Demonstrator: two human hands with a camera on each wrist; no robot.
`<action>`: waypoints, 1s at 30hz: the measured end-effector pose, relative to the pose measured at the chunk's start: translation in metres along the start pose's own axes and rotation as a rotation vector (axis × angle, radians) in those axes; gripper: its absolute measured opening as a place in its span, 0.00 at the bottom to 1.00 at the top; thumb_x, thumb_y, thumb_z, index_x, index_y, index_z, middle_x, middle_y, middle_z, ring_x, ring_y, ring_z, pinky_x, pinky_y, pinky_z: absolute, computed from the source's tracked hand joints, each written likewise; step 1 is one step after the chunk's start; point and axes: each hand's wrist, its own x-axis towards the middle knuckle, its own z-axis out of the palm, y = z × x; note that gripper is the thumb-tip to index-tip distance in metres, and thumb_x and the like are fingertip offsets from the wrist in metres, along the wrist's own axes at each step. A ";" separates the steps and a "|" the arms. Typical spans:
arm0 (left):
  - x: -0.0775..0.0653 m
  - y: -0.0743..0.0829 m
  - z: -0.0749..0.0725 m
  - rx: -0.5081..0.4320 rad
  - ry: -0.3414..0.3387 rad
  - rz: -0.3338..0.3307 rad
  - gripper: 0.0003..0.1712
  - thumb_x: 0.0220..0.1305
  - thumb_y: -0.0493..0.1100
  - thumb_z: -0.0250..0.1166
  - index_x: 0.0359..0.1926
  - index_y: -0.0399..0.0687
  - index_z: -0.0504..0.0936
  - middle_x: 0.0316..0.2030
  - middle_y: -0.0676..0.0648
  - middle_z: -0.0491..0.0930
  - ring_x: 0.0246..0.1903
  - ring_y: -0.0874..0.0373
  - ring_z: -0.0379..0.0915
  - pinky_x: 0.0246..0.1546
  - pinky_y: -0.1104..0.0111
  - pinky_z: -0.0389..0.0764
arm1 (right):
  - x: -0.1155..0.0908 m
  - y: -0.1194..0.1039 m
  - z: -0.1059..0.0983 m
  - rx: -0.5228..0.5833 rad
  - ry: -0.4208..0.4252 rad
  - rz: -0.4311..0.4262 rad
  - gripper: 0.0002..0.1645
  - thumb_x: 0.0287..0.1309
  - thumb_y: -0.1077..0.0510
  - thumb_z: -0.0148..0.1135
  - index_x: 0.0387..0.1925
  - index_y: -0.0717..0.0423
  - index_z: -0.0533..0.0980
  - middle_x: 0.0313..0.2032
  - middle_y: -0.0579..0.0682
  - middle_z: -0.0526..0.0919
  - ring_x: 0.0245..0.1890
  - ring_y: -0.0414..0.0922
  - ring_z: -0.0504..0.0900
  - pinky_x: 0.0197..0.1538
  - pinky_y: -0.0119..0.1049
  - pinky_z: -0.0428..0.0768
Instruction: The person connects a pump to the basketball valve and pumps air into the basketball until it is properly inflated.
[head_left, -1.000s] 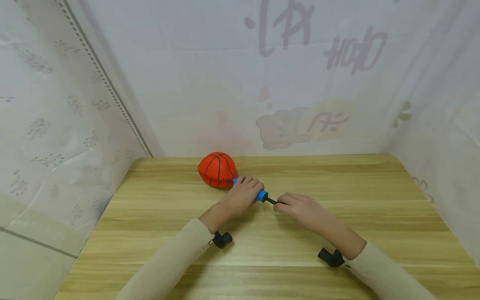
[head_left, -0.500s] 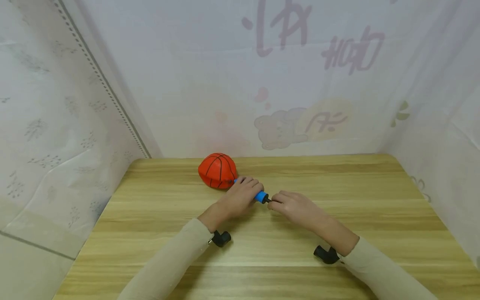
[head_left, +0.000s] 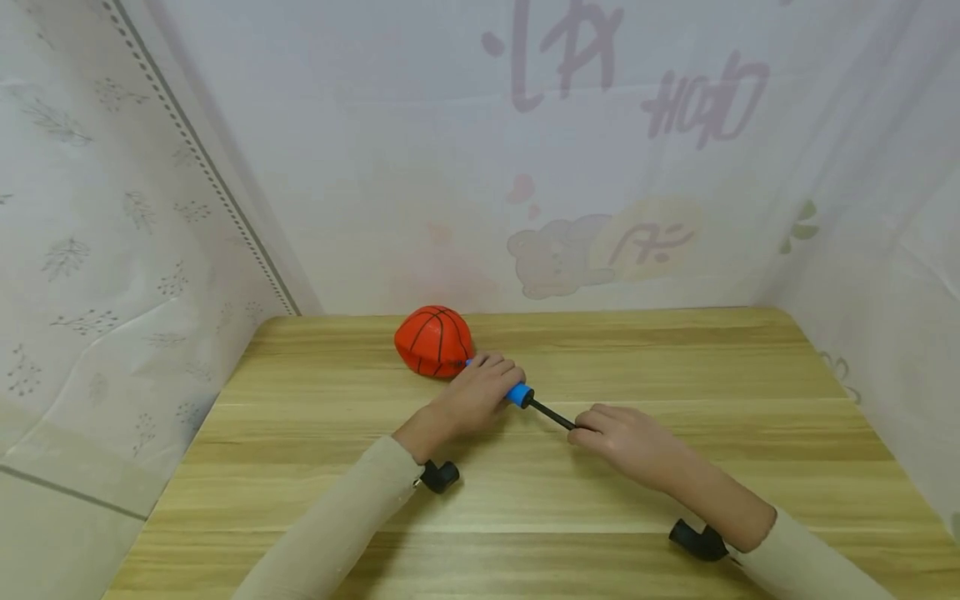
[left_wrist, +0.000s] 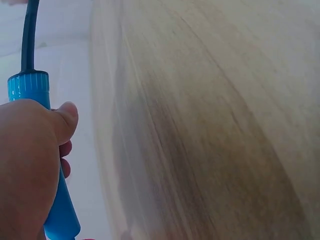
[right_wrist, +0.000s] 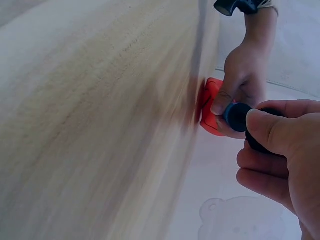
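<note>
A partly collapsed orange-red basketball (head_left: 433,342) with black lines rests near the back of the table. The blue barrel of a hand pump (head_left: 519,394) points at its right side, and my left hand (head_left: 480,393) grips round that barrel. In the left wrist view, the thumb and curled fingers wrap the blue barrel (left_wrist: 61,212). A black rod (head_left: 553,412) extends from the barrel's near end to my right hand (head_left: 622,442). The right wrist view shows the right fingers and thumb holding the pump's black handle (right_wrist: 257,142), much of it hidden by the hand.
The wood-grain table (head_left: 675,358) meets a printed pale cloth backdrop (head_left: 420,150) at its back edge, with more cloth at both sides. A black wrist camera mount (head_left: 440,477) hangs under the left wrist and another mount (head_left: 697,540) under the right.
My right hand first pushed in toward the barrel, then drew back right and nearer, so more of the black rod shows. The left hand and ball stay nearly in place.
</note>
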 end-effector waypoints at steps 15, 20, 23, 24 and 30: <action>0.000 -0.001 -0.004 -0.014 -0.022 -0.037 0.11 0.68 0.36 0.63 0.48 0.53 0.75 0.47 0.53 0.77 0.55 0.54 0.70 0.66 0.53 0.66 | -0.016 -0.006 -0.015 -0.040 0.045 -0.017 0.32 0.82 0.56 0.25 0.40 0.56 0.80 0.36 0.47 0.80 0.34 0.41 0.79 0.37 0.31 0.81; 0.002 0.004 -0.005 0.013 -0.031 -0.040 0.12 0.69 0.36 0.63 0.50 0.51 0.74 0.49 0.51 0.77 0.56 0.53 0.69 0.66 0.53 0.66 | -0.010 -0.002 -0.011 -0.037 0.083 -0.028 0.31 0.83 0.57 0.27 0.39 0.55 0.80 0.36 0.48 0.81 0.33 0.42 0.79 0.35 0.30 0.81; 0.002 0.005 -0.004 0.032 -0.027 -0.040 0.12 0.69 0.37 0.64 0.50 0.51 0.74 0.49 0.51 0.77 0.55 0.53 0.70 0.65 0.53 0.67 | -0.004 0.002 -0.007 -0.025 0.065 -0.013 0.32 0.82 0.56 0.26 0.39 0.55 0.80 0.37 0.48 0.81 0.33 0.42 0.80 0.36 0.30 0.81; 0.002 0.006 -0.004 0.040 -0.026 -0.041 0.11 0.70 0.37 0.64 0.50 0.51 0.74 0.49 0.51 0.77 0.56 0.53 0.70 0.65 0.53 0.67 | -0.002 0.003 -0.004 -0.019 0.053 -0.007 0.30 0.82 0.56 0.29 0.40 0.55 0.81 0.37 0.48 0.81 0.34 0.42 0.80 0.36 0.30 0.81; 0.001 0.008 -0.005 0.057 -0.031 -0.053 0.10 0.72 0.41 0.63 0.51 0.50 0.74 0.50 0.51 0.77 0.56 0.52 0.70 0.63 0.53 0.68 | 0.013 0.010 0.006 0.004 -0.008 0.017 0.12 0.57 0.67 0.69 0.42 0.53 0.81 0.39 0.47 0.81 0.36 0.41 0.80 0.39 0.30 0.81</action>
